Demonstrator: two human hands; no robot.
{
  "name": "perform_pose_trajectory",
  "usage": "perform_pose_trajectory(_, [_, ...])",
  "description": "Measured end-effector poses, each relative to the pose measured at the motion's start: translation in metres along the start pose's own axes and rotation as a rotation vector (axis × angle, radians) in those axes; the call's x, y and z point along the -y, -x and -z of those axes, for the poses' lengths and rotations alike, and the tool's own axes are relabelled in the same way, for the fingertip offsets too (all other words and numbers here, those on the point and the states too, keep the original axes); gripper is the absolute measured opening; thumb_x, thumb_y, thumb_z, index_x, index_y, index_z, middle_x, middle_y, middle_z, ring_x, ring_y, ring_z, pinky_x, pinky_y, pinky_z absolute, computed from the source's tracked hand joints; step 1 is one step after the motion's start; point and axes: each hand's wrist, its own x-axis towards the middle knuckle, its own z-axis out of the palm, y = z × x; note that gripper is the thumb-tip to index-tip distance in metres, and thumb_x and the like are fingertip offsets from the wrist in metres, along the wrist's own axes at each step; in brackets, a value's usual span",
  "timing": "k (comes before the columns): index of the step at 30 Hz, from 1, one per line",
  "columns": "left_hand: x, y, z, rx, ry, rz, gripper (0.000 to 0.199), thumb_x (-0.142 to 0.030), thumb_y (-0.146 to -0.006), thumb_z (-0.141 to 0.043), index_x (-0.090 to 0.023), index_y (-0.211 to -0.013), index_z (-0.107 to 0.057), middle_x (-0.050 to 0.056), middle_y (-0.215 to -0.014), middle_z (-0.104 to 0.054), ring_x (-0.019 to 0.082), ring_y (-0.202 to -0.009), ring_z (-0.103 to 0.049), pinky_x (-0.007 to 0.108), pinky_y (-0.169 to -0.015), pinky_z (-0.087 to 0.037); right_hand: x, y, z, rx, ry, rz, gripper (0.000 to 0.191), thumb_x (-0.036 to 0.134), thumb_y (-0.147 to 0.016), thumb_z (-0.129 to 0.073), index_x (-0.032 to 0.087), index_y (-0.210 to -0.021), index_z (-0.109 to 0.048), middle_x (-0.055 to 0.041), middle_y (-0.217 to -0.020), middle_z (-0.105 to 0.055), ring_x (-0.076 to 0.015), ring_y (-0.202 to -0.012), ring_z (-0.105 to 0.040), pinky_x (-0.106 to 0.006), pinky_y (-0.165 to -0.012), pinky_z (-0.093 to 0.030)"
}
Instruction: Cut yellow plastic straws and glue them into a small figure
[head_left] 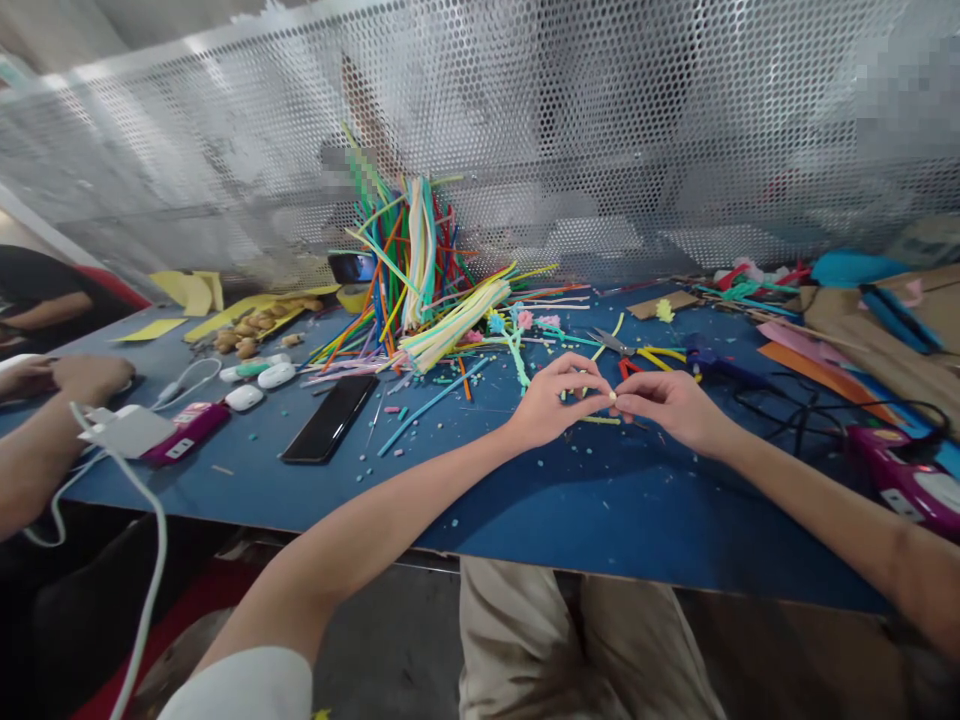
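My left hand point(551, 402) and my right hand point(684, 408) meet above the blue table point(480, 500), fingertips pinched together. Between them is a small pale yellow piece point(613, 396), too small to name surely. Pliers point(615, 343) with yellow and red handles lie just behind my fingers. Near my left hand a mint-green twisted pipe-cleaner stem point(518, 360) leads up to blue and pink fuzzy tufts. A yellow pipe cleaner point(600, 420) shows partly under my hands. Small coloured clippings are scattered around.
A big heap of pipe cleaners point(420, 260) leans against the perforated metal panel point(600, 130). A black phone point(331, 420) lies left of my arm. A glue gun point(712, 360), dark cable and purple power strip point(907, 480) are at right. Another person's hands point(82, 378) rest at left.
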Motion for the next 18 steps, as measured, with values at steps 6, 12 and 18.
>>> perform_pose_trajectory(6, [0.001, -0.004, 0.009, 0.031, -0.059, 0.083, 0.029, -0.043, -0.092, -0.059, -0.018, -0.097, -0.073, 0.006, -0.091, -0.069, 0.011, -0.073, -0.059, 0.024, -0.067, -0.048, 0.003, 0.004, 0.004, -0.120, 0.030, 0.119, 0.024, 0.044, -0.084, -0.068, 0.020, -0.083, -0.070, -0.0025, -0.075, -0.068, -0.0149, -0.066, -0.059, -0.029, -0.065, -0.050])
perform_pose_trajectory(12, [0.013, -0.008, 0.033, 0.260, -0.489, -0.073, 0.032, -0.040, -0.097, -0.049, -0.018, -0.095, -0.071, 0.006, -0.091, -0.071, 0.016, -0.086, -0.061, 0.030, -0.083, -0.044, 0.001, 0.006, 0.018, -0.274, 0.067, 0.173, 0.018, 0.039, -0.083, -0.068, 0.022, -0.084, -0.067, -0.0037, -0.078, -0.070, -0.0172, -0.068, -0.064, -0.032, -0.067, -0.054])
perform_pose_trajectory(18, [0.014, -0.007, 0.035, 0.510, -0.589, -0.137, 0.031, -0.048, -0.092, -0.057, -0.020, -0.095, -0.070, 0.006, -0.090, -0.068, 0.017, -0.087, -0.061, 0.029, -0.082, -0.042, -0.002, 0.007, 0.024, -0.269, 0.434, 0.338, 0.010, 0.028, -0.080, -0.066, 0.024, -0.072, -0.061, -0.0036, -0.084, -0.073, -0.0230, -0.077, -0.069, -0.040, -0.077, -0.055])
